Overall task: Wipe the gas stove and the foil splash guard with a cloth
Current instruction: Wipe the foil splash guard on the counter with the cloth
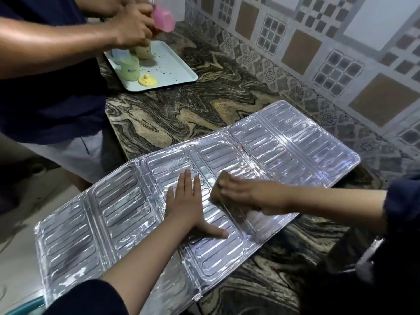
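Flattened across the marbled surface (227,96), the foil splash guard (284,142) lies unfolded, its left end hanging past the edge. On its middle panel the left hand (184,201) presses flat, fingers straight and thumb spread wide. Just beside it the right hand (247,194) holds a dark cloth (218,192) against the foil, fingers laid over it. Farther back, another person handles a pink container (163,19) above a pale tray (172,71).

No readable text, labels or numbers anywhere.
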